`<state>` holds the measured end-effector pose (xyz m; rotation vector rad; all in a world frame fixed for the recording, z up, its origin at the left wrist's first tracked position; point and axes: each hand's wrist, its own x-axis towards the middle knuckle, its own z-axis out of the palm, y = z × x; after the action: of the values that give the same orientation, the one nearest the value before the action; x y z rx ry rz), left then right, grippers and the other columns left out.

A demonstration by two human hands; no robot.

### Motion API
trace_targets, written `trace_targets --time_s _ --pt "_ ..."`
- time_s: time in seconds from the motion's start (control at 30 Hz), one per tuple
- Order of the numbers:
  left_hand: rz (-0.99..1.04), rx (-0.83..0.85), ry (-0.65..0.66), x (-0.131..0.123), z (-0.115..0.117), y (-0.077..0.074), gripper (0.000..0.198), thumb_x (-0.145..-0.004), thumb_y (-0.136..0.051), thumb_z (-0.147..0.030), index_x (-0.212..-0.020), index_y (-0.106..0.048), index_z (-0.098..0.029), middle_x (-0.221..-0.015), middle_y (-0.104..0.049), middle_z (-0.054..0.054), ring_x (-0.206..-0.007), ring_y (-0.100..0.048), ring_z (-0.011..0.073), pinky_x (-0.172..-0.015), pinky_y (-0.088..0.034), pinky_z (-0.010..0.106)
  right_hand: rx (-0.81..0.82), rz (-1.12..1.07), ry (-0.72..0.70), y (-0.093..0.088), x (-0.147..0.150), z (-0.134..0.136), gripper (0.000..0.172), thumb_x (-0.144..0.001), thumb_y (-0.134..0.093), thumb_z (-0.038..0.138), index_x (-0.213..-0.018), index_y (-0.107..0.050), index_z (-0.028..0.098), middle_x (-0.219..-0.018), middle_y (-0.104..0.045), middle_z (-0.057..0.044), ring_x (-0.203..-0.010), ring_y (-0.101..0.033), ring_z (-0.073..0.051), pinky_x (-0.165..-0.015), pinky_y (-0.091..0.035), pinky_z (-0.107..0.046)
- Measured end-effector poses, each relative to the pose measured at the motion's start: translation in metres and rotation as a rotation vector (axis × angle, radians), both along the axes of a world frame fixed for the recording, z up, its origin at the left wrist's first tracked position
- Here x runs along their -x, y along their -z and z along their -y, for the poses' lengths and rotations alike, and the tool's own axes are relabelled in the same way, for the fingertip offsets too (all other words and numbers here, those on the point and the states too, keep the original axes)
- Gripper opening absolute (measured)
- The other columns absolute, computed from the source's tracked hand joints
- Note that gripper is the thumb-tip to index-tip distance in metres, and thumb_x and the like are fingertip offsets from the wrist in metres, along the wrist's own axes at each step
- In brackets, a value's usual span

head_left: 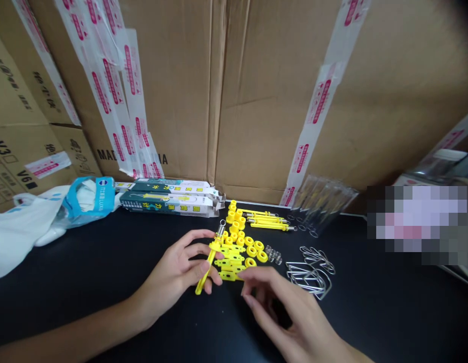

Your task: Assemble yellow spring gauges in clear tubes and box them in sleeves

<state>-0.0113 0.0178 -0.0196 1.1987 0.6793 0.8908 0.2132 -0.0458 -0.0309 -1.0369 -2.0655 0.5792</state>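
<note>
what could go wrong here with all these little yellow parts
The right hand is right beside the yellow plastic plates, so a careless move could push them into the yellow rings and mix the piles. The small loose springs sit unsecured on the black table and might roll away. The metal coil on the yellow rod in the left hand could slip off if it isn't seated.

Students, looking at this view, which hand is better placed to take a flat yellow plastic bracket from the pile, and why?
Probably the right hand: it is open and empty, its fingers right beside the flat yellow plastic brackets. The left hand is busy gripping a yellow plastic rod with a metal coil spring at its end.
</note>
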Motion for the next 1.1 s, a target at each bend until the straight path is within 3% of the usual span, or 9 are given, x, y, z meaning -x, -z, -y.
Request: trace_targets --time_s 0.2,0.37,0.53,0.63,0.83,1.0,1.1 --pt "0.036 0.013 -0.03 -0.003 0.002 -0.003 0.064 -0.085 -0.077 -0.026 -0.137 -0.039 -0.021 -0.103 -0.065 0.009 -0.086 -0.069 0.0218 -0.059 -0.059 0.027 -0.169 0.205 -0.161 -0.009 -0.001 0.006 0.033 -0.095 -0.049 0.003 -0.12 -0.055 0.024 -0.103 -0.075 -0.001 -0.088 -0.074 -0.014 -0.079 -0.057 -0.024" --pt "0.008 0.055 -0.027 -0.004 0.002 -0.005 0.052 -0.083 -0.078 -0.025 -0.125 -0.049 -0.018 -0.104 -0.065 0.01 -0.09 -0.068 0.0235 -0.061 -0.059 0.028 -0.189 0.23 -0.149 -0.012 -0.001 0.004 0.03 -0.095 -0.047 0.002 -0.116 -0.058 0.022 -0.098 -0.075 -0.002 -0.085 -0.074 -0.015 -0.076 -0.057 -0.025" --pt "0.021 0.089 -0.017 -0.005 0.0 -0.008 0.033 -0.08 -0.081 -0.03 -0.095 -0.054 -0.017 -0.078 -0.065 0.002 -0.079 -0.067 0.0186 -0.059 -0.055 0.023 -0.176 0.265 -0.172 -0.013 -0.002 0.006 0.029 -0.096 -0.044 0.004 -0.115 -0.058 0.021 -0.098 -0.075 -0.003 -0.086 -0.073 -0.017 -0.075 -0.058 -0.027" --pt "0.019 0.089 -0.029 -0.005 -0.001 -0.007 0.034 -0.08 -0.082 -0.031 -0.095 -0.054 -0.018 -0.077 -0.067 0.001 -0.079 -0.067 0.0171 -0.061 -0.053 0.023 -0.169 0.258 -0.159 -0.013 -0.001 0.006 0.029 -0.096 -0.044 0.004 -0.116 -0.057 0.021 -0.099 -0.075 -0.003 -0.087 -0.074 -0.017 -0.077 -0.058 -0.027" --pt "-0.021 0.139 -0.071 0.0 0.0 -0.004 0.046 -0.074 -0.087 -0.037 -0.105 -0.059 -0.019 -0.082 -0.076 0.001 -0.094 -0.071 0.0169 -0.09 -0.049 0.025 -0.157 0.254 -0.144 -0.014 -0.001 0.006 0.028 -0.097 -0.045 0.005 -0.116 -0.057 0.022 -0.1 -0.074 -0.002 -0.086 -0.074 -0.015 -0.075 -0.058 -0.025" --pt "-0.039 0.165 -0.068 0.001 0.001 -0.006 0.042 -0.07 -0.09 -0.038 -0.095 -0.064 -0.017 -0.081 -0.078 0.002 -0.091 -0.072 0.0172 -0.088 -0.049 0.025 -0.154 0.261 -0.149 -0.011 -0.002 0.006 0.029 -0.096 -0.047 0.005 -0.116 -0.057 0.022 -0.1 -0.074 -0.001 -0.087 -0.074 -0.015 -0.076 -0.058 -0.026" --pt "-0.038 0.155 -0.061 0.001 0.0 -0.006 0.042 -0.071 -0.089 -0.038 -0.099 -0.066 -0.016 -0.081 -0.077 0.002 -0.092 -0.072 0.0178 -0.086 -0.049 0.025 -0.165 0.261 -0.15 -0.011 -0.002 0.007 0.029 -0.096 -0.046 0.004 -0.115 -0.057 0.022 -0.099 -0.075 -0.002 -0.087 -0.074 -0.015 -0.076 -0.058 -0.025"
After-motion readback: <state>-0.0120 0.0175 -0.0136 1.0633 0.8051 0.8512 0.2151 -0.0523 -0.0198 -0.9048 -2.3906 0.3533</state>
